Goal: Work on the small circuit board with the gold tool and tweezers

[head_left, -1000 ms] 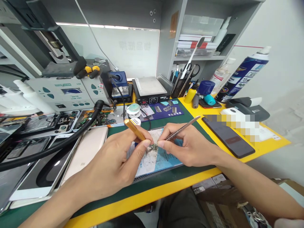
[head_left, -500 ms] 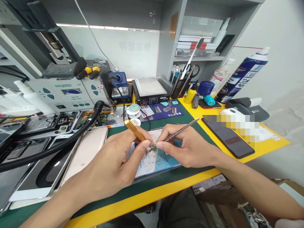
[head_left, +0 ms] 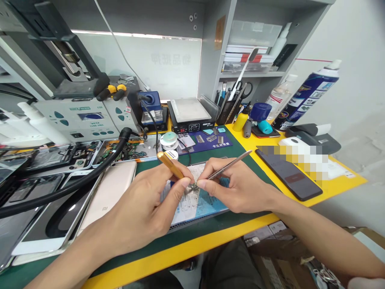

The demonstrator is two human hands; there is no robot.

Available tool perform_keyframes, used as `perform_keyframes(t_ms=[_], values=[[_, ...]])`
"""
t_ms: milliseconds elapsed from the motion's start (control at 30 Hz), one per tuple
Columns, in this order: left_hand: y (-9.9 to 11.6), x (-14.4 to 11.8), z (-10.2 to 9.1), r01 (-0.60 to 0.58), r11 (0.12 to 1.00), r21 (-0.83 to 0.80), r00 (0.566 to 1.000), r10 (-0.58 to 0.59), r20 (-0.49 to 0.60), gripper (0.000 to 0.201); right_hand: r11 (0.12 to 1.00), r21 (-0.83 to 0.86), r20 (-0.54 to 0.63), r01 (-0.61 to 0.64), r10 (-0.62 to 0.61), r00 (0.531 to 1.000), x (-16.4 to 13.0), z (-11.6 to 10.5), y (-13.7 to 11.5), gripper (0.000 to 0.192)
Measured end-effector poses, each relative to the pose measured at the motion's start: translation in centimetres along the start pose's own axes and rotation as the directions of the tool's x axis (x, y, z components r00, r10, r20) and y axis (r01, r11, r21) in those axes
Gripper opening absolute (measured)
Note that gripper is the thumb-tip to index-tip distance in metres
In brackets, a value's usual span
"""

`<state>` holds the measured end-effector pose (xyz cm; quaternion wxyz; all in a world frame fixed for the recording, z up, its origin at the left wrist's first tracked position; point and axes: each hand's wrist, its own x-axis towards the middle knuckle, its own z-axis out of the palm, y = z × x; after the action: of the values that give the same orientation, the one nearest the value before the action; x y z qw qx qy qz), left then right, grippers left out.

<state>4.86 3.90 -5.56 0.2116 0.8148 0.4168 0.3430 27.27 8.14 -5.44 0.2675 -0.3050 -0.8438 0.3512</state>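
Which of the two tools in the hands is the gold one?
The one in the left hand: a gold-handled tool. The right hand holds silver tweezers.

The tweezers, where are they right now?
In the head view, the tweezers are pinched in the right hand, just right of centre, tips down at a small part beside the left hand.

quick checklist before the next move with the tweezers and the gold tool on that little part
1. Left hand grips the gold tool: ok.
2. Right hand grips the tweezers: ok.
3. Both tips meet at the small part: ok.
4. Part rests on the blue mat: ok.
5. Tweezers actually clamp the part: cannot tell, fingers hide it.
6. Black hose lies apart from the left hand: ok.
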Motion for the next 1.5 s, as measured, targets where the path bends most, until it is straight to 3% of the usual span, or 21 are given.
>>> perform_keyframes(t_ms=[1500], values=[[-0.02, -0.05, -0.12, 0.012, 1.000, 0.002, 1.000, -0.012, 0.019, 0.014, 0.999, 0.014, 0.015, -0.048, 0.048, 0.999, -0.05, -0.18, 0.02, 0.013]])
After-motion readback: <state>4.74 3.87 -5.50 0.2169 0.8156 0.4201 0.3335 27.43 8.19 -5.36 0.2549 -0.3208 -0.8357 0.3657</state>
